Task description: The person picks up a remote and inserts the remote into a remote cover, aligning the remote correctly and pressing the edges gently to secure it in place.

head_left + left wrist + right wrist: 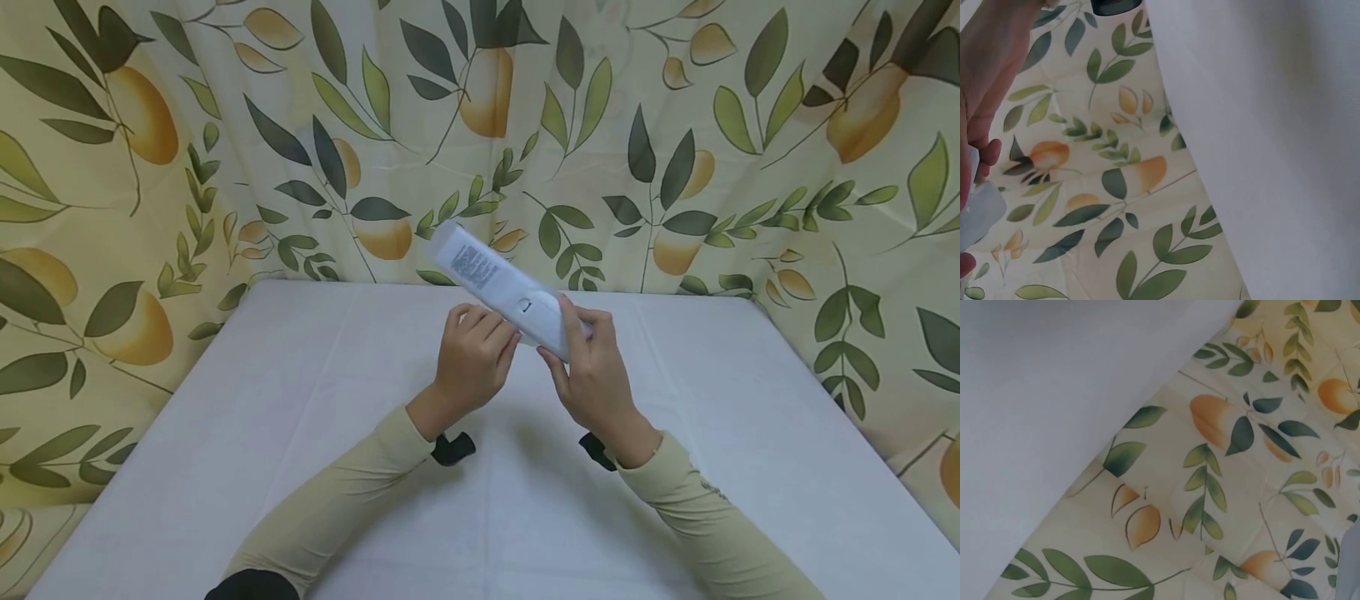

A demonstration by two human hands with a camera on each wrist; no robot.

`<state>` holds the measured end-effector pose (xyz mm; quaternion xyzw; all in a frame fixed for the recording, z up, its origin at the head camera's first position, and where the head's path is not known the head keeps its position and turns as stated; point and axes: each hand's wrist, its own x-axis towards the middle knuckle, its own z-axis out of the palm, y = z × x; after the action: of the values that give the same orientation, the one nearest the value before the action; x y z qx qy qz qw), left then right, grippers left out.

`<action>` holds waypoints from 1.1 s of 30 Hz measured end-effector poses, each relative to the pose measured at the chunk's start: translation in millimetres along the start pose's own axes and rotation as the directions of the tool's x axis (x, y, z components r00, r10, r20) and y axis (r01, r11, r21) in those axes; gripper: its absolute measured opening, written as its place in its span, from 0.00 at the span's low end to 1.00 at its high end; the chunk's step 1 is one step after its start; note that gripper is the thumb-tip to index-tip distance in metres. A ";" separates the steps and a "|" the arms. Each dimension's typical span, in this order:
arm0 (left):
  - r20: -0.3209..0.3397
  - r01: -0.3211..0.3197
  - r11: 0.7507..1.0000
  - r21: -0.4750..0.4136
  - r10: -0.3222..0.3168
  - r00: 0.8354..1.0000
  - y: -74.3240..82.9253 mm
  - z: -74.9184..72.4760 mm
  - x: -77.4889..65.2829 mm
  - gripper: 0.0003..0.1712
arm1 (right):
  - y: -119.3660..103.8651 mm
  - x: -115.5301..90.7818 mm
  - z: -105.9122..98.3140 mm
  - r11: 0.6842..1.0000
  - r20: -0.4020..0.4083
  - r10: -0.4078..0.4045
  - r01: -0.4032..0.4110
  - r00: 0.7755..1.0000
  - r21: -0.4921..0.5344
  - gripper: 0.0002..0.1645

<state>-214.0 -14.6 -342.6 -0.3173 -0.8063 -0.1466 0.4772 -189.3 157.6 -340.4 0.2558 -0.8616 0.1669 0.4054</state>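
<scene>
A long white remote control [506, 287] is held up over the table, tilted with its far end to the upper left. Its back faces up, showing a block of grey printed text and a cover with a small dark mark. The right hand [596, 371] grips its near end, fingers on one side and thumb on the other. At its lower left edge, the left hand [474, 358] pinches with curled fingers; its fingertips are partly hidden. In the left wrist view, a whitish end of the remote control [982, 212] shows beside the left hand [988, 81].
A table with a white cloth [337, 358] lies under both forearms. Behind it hangs a curtain [480, 167] printed with leaves and yellow fruit. Black straps [453, 448] are on the wrists, below light green sleeves.
</scene>
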 end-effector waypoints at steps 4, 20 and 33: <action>0.020 0.011 1.000 0.004 -0.011 1.000 -2.9 2.1 -1.2 0.07 | 2.3 -0.1 -0.7 1.000 0.013 -0.009 0.009 1.000 -0.004 0.43; -0.057 -0.206 0.952 0.228 0.224 0.973 -45.7 0.9 -3.9 0.24 | 22.0 -13.8 -5.6 0.988 0.075 -0.134 0.127 0.988 0.092 0.42; 0.046 -0.346 0.929 0.134 0.343 0.938 -47.3 2.4 -10.5 0.30 | 28.9 -10.3 -15.1 0.980 0.097 -0.005 -0.014 0.995 0.200 0.23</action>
<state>-242.8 -52.9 -349.7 -0.4209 -0.7515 -0.0001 0.5079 -191.2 191.7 -341.5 0.3012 -0.8596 0.2411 0.3349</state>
